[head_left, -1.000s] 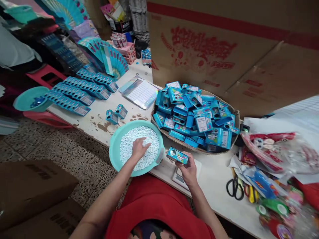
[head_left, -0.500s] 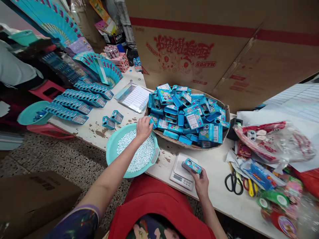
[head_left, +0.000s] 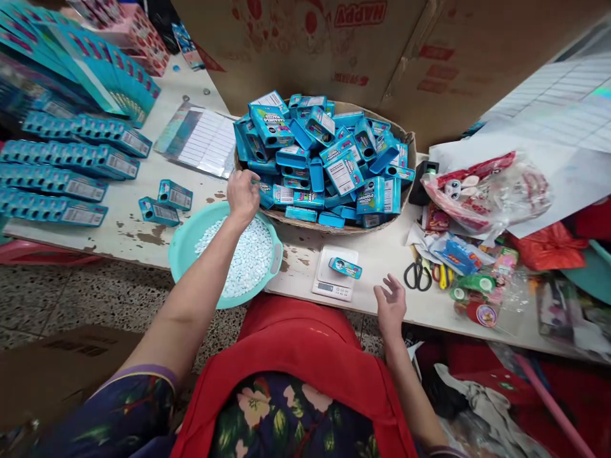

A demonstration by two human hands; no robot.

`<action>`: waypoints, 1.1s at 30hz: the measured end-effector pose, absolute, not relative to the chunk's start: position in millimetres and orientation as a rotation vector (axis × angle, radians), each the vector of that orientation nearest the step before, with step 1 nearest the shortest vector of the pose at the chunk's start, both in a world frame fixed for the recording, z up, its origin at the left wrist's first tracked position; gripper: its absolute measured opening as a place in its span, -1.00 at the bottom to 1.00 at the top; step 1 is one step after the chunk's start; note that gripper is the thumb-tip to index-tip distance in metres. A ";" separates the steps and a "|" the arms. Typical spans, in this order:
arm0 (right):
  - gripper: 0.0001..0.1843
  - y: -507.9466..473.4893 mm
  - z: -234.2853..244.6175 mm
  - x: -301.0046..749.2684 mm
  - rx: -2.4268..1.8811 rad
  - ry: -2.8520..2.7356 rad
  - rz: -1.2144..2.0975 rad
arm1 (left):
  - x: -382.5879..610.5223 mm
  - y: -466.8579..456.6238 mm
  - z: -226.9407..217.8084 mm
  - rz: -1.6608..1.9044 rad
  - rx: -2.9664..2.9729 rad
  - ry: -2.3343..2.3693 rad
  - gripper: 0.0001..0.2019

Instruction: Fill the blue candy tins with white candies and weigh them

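Note:
My left hand [head_left: 243, 196] reaches over the light green bowl [head_left: 174, 251] of white candies [head_left: 248, 257] to the left rim of the cardboard carton [head_left: 305, 224]. Its fingers are curled against a small blue candy box [head_left: 266, 192] at the edge of the pile; the fingertips are partly hidden. A single candy box [head_left: 345, 268] lies on the white kitchen scale [head_left: 333, 289], its round opening showing. To the right of the scale, my right hand [head_left: 392, 304] is open, fingers apart and holding nothing.
Two candy boxes [head_left: 167, 203] stand left of the bowl, with rows of boxes [head_left: 62, 172] further left. Sheets of paper [head_left: 203, 137] lie behind. On the right are scissors [head_left: 418, 275], tape rolls [head_left: 477, 286] and a plastic bag [head_left: 496, 194]. A large cardboard box [head_left: 334, 57] rises behind the carton.
My right hand has let go of the candy box, which now lies on the scale, and has drawn away to the right. My left hand stays at the carton's rim. The view has shifted.

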State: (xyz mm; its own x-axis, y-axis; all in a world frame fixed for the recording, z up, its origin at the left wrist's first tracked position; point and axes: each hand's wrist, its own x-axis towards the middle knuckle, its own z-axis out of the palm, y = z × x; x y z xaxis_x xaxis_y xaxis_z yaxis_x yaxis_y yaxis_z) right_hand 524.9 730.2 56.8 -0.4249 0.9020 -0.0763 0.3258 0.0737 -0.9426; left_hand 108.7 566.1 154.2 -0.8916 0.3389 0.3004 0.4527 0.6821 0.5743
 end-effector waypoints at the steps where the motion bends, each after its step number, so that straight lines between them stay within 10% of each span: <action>1: -0.42 729.9 62.7 523.7 -1.192 -1.810 1.323 | 113.4 560.3 163.5 -1.014 -0.627 -2.664 -0.94; 6: -0.56 720.1 107.8 491.4 -0.996 -1.842 1.274 | 154.5 530.8 211.9 -1.592 -0.479 -2.288 -0.90; 13: -0.32 697.2 163.6 433.3 -0.858 -1.594 2.346 | 268.5 566.7 221.5 -2.564 -0.568 -2.361 -0.84; 18: -0.49 716.6 161.3 456.4 -0.998 -1.399 2.409 | 290.0 581.4 203.7 -2.865 -0.703 -2.441 -0.74; 22: -0.62 737.4 153.2 495.5 -1.051 -1.006 2.333 | 249.4 547.2 172.4 -2.361 -0.589 -2.653 -0.69; 28: -0.52 741.5 137.0 535.7 -1.111 -0.705 2.151 | 194.5 467.0 98.7 -0.560 -0.493 -3.426 -0.69; 33: -0.50 736.7 119.4 547.9 -1.186 -0.721 2.108 | 198.4 442.7 70.7 -0.420 -0.535 -3.606 -0.75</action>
State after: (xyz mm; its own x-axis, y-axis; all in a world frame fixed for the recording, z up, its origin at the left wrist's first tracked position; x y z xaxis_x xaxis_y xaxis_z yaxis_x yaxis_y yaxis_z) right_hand 547.9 736.7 119.4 -0.4146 0.7273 -0.5469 -0.2399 -0.6671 -0.7052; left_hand 198.4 442.7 70.7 -0.8243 0.3247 -0.4638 0.2095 0.9360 0.2828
